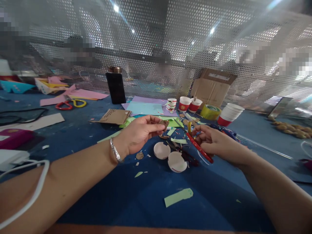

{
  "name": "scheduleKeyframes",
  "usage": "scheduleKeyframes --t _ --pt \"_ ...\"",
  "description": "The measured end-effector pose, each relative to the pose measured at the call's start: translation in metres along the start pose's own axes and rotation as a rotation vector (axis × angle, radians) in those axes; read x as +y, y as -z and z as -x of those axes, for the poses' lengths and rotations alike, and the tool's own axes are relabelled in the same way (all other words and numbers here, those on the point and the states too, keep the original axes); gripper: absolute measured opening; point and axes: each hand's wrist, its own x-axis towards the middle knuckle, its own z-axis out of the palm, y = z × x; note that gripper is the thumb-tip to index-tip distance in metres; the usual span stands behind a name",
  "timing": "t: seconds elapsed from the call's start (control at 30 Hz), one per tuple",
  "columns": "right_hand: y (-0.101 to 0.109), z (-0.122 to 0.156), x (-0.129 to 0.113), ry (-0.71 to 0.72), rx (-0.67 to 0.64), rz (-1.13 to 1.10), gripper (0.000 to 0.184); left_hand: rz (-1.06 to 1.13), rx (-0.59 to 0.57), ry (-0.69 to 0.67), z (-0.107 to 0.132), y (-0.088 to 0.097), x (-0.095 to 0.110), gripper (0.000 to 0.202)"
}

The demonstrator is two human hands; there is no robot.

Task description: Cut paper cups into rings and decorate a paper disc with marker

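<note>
My left hand (143,131), with a silver bracelet at the wrist, pinches a small piece of brown cardboard (164,123) between thumb and fingers. My right hand (207,139) grips a pair of scissors (198,148) with red handles, the blades pointing up and left toward the cardboard but apart from it. Beneath my hands lie two round white cut cup bottoms (162,150), side by side on the blue table. A small cardboard disc (139,155) is left of them. Nearer to me lies a pale green paper strip (178,197).
Paper scraps litter the middle. Behind stand paper cups (184,104), a cup stack (230,114), yellow-green tape (210,112), a cardboard box (212,87) and a black phone (115,87). Red-and-yellow scissors (70,103) lie left. A perforated screen (146,42) rises at the back.
</note>
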Motion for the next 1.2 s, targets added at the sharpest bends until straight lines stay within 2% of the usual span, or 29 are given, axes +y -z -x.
scheduleKeyframes --t 0.1,0.2,0.37,0.5,0.63,0.73,0.83,0.93,1.1,1.2 --pt "-0.008 0.003 -0.005 0.04 -0.08 -0.169 0.045 0.057 -0.044 -0.001 0.002 -0.006 -0.003 0.017" --pt "-0.018 0.003 -0.008 0.055 -0.115 -0.235 0.048 0.099 -0.115 -0.012 0.004 -0.013 -0.005 0.017" --pt "-0.029 -0.002 -0.005 0.119 -0.069 -0.279 0.047 0.159 -0.154 -0.072 0.006 -0.017 -0.008 0.017" --pt "-0.034 -0.005 -0.004 0.212 -0.031 -0.267 0.054 0.176 -0.182 -0.116 0.004 -0.016 -0.01 0.017" --pt "-0.038 -0.004 -0.008 0.187 -0.073 -0.395 0.062 0.203 -0.219 -0.144 0.003 -0.017 -0.012 0.017" --pt "-0.039 -0.003 -0.008 0.16 -0.077 -0.397 0.048 0.204 -0.25 -0.156 0.006 -0.018 -0.012 0.017" --pt "-0.037 -0.003 -0.004 0.168 -0.004 -0.372 0.032 0.206 -0.243 -0.149 0.008 -0.019 -0.012 0.017" --pt "-0.034 -0.001 -0.004 0.182 0.031 -0.429 0.03 0.23 -0.194 -0.138 0.008 -0.019 -0.012 0.018" --pt "-0.034 0.007 -0.011 0.2 0.023 -0.535 0.037 0.247 -0.135 -0.047 0.008 -0.018 -0.011 0.021" --pt "-0.035 0.009 -0.01 0.24 -0.043 -0.577 0.047 0.225 -0.114 -0.016 0.01 -0.018 -0.01 0.02"
